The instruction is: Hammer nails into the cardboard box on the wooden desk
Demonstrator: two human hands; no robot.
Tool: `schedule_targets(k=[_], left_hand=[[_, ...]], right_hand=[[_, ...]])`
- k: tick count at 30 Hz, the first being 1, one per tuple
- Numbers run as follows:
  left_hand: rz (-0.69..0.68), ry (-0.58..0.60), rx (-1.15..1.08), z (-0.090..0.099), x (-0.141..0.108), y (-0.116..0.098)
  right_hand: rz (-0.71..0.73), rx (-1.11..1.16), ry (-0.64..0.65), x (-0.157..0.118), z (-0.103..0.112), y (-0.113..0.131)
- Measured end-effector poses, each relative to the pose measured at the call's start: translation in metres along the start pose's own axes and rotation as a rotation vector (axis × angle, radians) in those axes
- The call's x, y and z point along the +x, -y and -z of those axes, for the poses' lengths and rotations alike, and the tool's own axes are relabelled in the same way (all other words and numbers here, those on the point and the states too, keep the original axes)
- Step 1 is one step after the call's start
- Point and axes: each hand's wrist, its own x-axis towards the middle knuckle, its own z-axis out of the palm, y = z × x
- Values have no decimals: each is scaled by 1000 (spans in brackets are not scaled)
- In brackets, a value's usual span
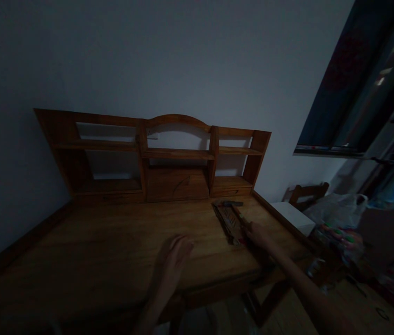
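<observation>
Desktop (113,237) below the shelf unit (177,153): my right hand (257,235) is closed round the hammer (240,217), my left hand (178,251) looks half-open, empty; any lift calls for steadiness

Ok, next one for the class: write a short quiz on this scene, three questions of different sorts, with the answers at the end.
1. What does the right hand hold?
a) a saw
b) a hammer
c) a paintbrush

2. True or false: the top edge of the wooden shelf is arched in its middle section.

3. Fill in the missing word: in the picture, the chair is on the ____ side of the desk.

Key: 1 b; 2 true; 3 right.
</observation>
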Motion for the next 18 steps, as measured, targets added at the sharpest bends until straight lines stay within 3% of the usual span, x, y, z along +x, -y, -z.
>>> schedule_targets(k=[4,8,11,14,18], left_hand=[[111,-159,-116,31,-6,33],[254,-207,-320,40,-10,45],[263,-198,-327,38,-11,41],[231,-192,-275,35,-12,37],[203,-145,-236,35,-14,35]], right_hand=[[45,-74,-15,2,12,1],[125,-77,-130,-10,20,14],[259,51,-227,-29,10,33],[329,134,-157,-43,-9,50],[307,189,-70,-35,-25,61]])
